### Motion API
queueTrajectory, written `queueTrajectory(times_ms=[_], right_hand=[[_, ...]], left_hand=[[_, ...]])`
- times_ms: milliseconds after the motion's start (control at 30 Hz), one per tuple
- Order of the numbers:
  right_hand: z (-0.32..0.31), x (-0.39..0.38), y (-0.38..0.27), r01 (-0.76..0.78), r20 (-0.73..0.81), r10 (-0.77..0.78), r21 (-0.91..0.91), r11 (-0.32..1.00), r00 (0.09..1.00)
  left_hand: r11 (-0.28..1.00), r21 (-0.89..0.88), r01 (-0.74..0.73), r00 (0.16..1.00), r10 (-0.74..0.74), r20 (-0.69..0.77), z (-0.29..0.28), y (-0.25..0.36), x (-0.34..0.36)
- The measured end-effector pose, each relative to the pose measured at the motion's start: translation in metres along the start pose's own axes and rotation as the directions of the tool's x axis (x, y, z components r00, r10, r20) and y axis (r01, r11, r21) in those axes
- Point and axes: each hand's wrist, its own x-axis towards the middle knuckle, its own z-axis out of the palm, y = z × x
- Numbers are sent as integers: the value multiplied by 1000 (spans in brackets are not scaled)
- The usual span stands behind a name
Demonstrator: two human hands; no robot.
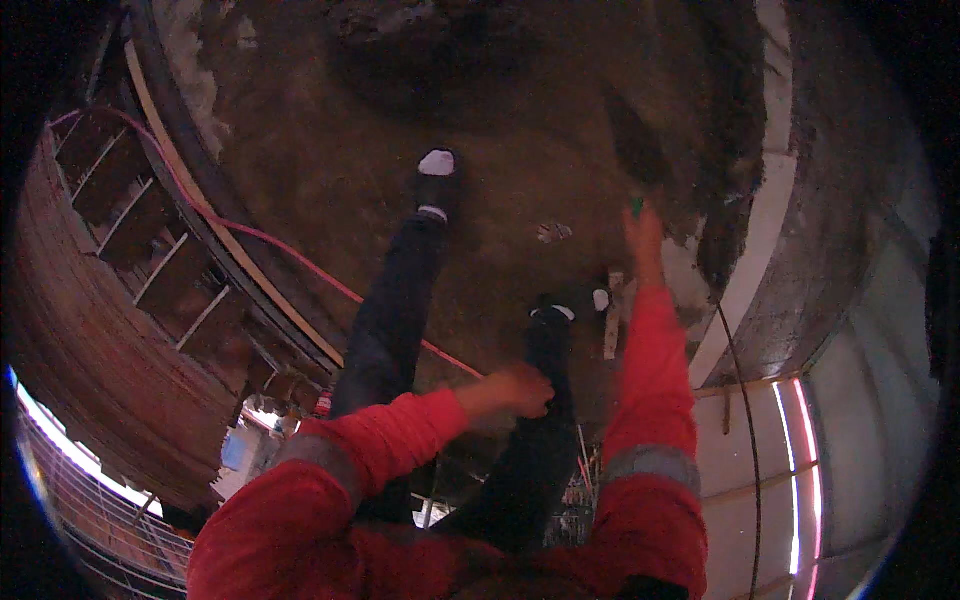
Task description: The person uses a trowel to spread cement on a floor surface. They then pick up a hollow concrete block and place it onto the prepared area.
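My right hand (645,225), in a red sleeve, reaches forward over the brown floor, closed on a small green object (637,208) whose shape is unclear. A long dark patch (632,130) lies just beyond it. My left hand (525,390) is curled beside my right leg (545,355); what it holds, if anything, is hidden. A pink hose (320,275) runs diagonally behind my left forearm. My left foot (436,170) is stretched forward in a dark and white shoe.
A curved timber edge (150,100) with slats (120,220) runs along the left, a pale curved border (760,235) along the right. A short wooden strip (612,340) lies near my right foot. A dark cable (750,420) hangs across pale panels (725,470) at lower right.
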Motion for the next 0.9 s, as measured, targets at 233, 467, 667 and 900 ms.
queueTrajectory(times_ms=[233,467,667,900], right_hand=[[-68,247,-162,286,-162,-358,-348,893,919],[14,215,-227,357,108,-341,-260,897,934],[19,68,-177,347,-129,-368,-159,924,921],[159,105,-232,-121,39,116,437,891,993]], left_hand=[[994,-110,-27,998,20,-59,-36,1,-45],[978,-158,-134,977,104,-184,-56,15,-74],[987,-140,-74,994,63,-85,-55,3,-77],[912,-330,-243,911,98,-401,-64,4,-101]])
